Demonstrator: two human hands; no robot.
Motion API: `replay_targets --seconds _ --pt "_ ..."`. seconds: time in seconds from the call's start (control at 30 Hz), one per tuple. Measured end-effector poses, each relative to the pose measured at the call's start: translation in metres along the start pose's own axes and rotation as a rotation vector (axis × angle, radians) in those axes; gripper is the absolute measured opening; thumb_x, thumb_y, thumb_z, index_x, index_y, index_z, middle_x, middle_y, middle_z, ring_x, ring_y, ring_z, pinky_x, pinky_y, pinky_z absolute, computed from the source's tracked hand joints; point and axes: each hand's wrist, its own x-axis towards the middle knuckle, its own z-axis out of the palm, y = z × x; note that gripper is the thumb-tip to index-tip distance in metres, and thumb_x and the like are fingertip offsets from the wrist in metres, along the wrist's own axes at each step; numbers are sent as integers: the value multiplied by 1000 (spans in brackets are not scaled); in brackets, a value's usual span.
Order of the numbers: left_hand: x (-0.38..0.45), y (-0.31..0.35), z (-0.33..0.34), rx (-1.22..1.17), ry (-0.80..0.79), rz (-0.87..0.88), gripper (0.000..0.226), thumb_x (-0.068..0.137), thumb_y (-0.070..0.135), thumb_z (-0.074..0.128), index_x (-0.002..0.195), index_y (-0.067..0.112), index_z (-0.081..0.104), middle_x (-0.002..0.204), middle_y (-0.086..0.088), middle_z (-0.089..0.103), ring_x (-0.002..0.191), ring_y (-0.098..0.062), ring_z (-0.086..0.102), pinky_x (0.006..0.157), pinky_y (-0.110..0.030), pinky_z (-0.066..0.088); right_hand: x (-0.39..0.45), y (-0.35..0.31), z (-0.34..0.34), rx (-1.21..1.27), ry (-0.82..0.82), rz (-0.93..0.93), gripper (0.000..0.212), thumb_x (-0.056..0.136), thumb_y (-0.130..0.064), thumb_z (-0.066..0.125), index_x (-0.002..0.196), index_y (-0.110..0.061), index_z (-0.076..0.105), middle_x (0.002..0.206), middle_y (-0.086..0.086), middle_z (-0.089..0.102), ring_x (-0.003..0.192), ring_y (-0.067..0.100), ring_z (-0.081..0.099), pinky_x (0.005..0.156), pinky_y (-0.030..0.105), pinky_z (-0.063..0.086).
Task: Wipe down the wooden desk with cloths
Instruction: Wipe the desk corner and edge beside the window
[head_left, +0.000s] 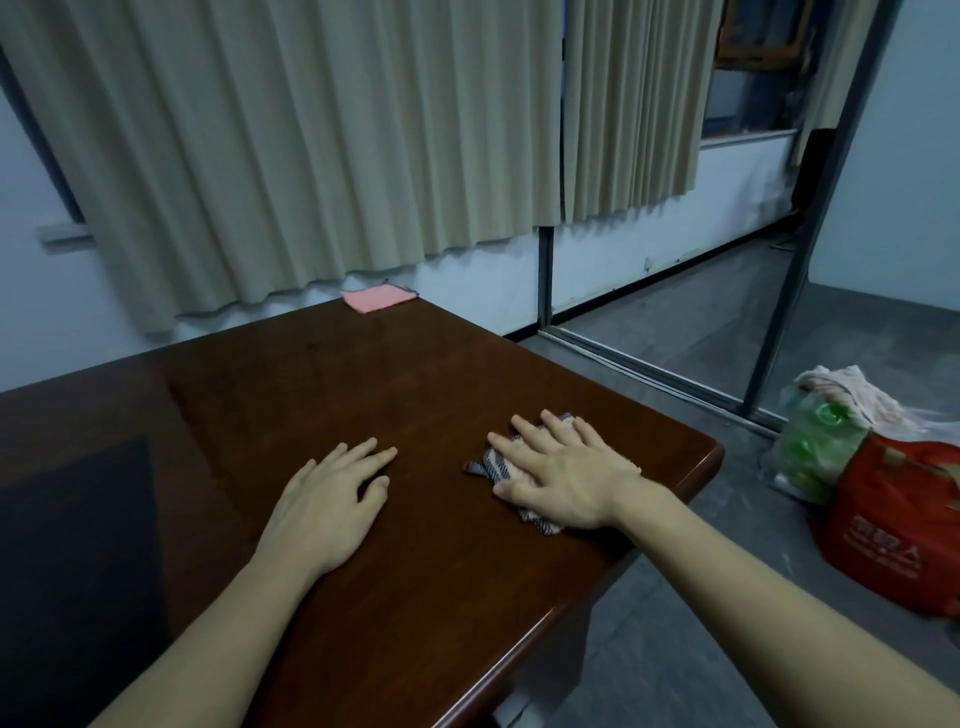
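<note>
Resting palm down on the wooden desk (415, 364), left hand (327, 499), fingers (363, 452) loosely spread and holding nothing, thumb tucked slightly toward the palm. Lying flat at the far corner of the desk, well apart from both hands, pink cloth (379, 299), just below the hem of the beige curtains (311, 145). Pressing down near the right edge of the desk, right hand (566, 478), open and flat with fingers splayed over a striped cloth (498, 470), not clenching it; cloth bunched under the palm, with striped edges poking out on the left and near the wrist. Standing on the grey floor (675, 623) to the right of the desk, red bag (893, 535), touching a clear plastic bag (810, 441) showing green items, pale fabric heaped on top.
</note>
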Motion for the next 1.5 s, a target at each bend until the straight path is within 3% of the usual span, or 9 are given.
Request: replay_targets --seconds 0.17,0.27,0.67,1.03,1.33,1.5 --pt "0 1 0 6 -3 0 46 108 47 29 154 48 30 166 17 20 155 -10 11 126 -40 9 -53 -46 15 -27 1 -216 70 94 -79 15 155 -54 -10 167 -10 -17 152 18 -24 123 48 -15" --pt "-1 2 0 10 -1 -3 46 108 46 29 154 47 30 166 16 20 155 -10 11 126 -39 9 -63 -50 21 -12 5 -248 70 94 -80 17 154 -56 -9 166 -13 -19 151 15 -27 121 44 -19" --pt "-2 3 -2 0 -8 -4 46 109 45 30 154 46 31 166 15 21 155 -11 12 127 -41 10 23 6 -3 26 -1 103 71 95 -78 18 158 -51 -1 170 -7 -8 155 25 -14 124 52 -8" --pt "-4 3 -1 -15 13 -2 47 108 43 33 155 43 34 166 12 23 155 -13 14 126 -40 10 -58 -74 19 -23 -20 -300 70 96 -77 20 156 -52 -6 167 -11 -17 151 15 -26 122 45 -17" --pt "-10 3 -11 -38 27 -50 47 108 44 34 154 39 37 165 10 28 155 -15 17 126 -47 12 27 -30 -4 11 -5 15 70 96 -77 19 158 -50 0 170 -8 -7 156 23 -13 124 51 -7" --pt "-24 -12 -21 -60 5 -34 46 108 46 33 154 40 37 165 12 28 155 -14 16 126 -48 10 22 -53 0 -13 -16 -37 71 96 -77 17 158 -49 -3 170 -6 -8 155 24 -14 124 51 -7"
